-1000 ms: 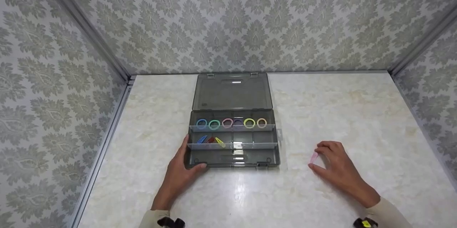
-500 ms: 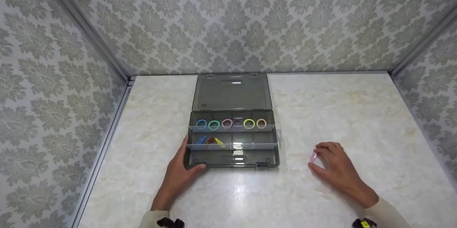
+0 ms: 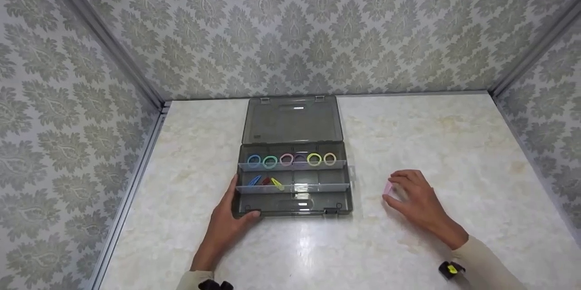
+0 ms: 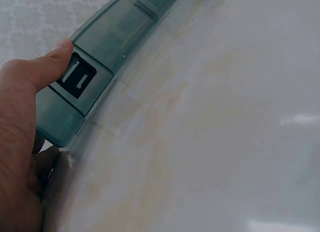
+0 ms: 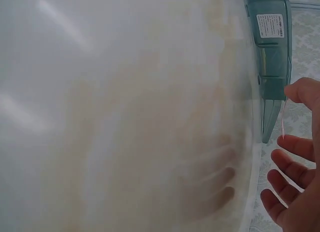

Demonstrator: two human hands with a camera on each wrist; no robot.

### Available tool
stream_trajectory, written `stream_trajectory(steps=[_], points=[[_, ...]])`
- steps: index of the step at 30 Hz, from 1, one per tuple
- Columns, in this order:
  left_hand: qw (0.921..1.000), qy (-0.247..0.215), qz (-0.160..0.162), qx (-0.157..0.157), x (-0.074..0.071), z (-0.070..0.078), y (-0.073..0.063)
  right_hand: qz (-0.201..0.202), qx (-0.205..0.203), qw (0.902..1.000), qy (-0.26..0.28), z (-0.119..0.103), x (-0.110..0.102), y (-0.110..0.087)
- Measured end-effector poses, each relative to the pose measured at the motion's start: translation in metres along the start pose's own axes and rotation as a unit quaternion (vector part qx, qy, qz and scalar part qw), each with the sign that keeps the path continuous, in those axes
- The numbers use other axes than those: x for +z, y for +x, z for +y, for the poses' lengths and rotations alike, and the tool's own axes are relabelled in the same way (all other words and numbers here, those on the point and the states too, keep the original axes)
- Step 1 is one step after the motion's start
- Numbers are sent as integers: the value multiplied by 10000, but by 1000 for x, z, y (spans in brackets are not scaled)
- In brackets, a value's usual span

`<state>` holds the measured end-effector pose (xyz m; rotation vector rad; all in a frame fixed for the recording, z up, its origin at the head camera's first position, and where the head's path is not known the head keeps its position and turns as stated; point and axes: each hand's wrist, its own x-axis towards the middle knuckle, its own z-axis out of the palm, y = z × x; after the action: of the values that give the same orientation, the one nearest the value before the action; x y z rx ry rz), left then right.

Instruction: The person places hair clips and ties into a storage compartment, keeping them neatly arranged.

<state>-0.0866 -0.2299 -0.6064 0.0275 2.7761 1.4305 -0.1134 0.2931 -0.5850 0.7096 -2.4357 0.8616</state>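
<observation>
My left hand point(image 3: 229, 219) grips the near-left corner of a dark translucent divided box point(image 3: 272, 202), thumb on its front wall and fingers along its side. In the left wrist view, the thumb lies beside the box's black latch point(image 4: 77, 76). Off to the right of the box, my right hand point(image 3: 415, 197) pinches a pink hair clip point(image 3: 387, 188) between thumb and index finger. Edge-on, the clip looks thin in the right wrist view. In the middle row lie a blue hair clip point(image 3: 255, 181), a red one point(image 3: 266, 182) and a yellow one point(image 3: 277, 184).
Several coloured hair ties point(image 3: 314, 154) stand in a line in the back row of the box. Its lid point(image 3: 292, 123) lies folded back towards the wall. Clear dividers point(image 3: 322, 187) separate the rows. Patterned walls point(image 3: 295, 31) enclose the marble-look table point(image 3: 426, 140).
My right hand has moved slightly left and away from me, nearer the box, with the pink hair clip still pinched. The left hand keeps its place on the box. The head view has shifted slightly.
</observation>
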Motion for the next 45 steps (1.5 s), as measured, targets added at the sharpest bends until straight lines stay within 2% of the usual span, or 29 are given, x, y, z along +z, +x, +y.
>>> stream_trajectory(steps=[5,12,20,23,32,38,45], points=[[10000,1,12,26,-1,-2,-2,-3,-2,9999,153,-2,6,19],[9998,16,-24,-201,1,-2,-3,-21,-8,9993,368,-4,15,45],[9996,33,-61,-274,2,-2,-2,-379,285,9975,516,-12,24,69],[9996,-7,-58,-267,1,-2,-3,-503,271,9967,577,-17,29,79],[9997,-5,-10,-252,1,-1,-2,-780,-167,9944,697,-32,48,109],[9999,21,44,-159,1,0,-1,-1155,-267,9912,586,-43,58,126],[9999,-9,-17,-163,-1,4,1,-1377,-548,9864,716,-51,67,143]])
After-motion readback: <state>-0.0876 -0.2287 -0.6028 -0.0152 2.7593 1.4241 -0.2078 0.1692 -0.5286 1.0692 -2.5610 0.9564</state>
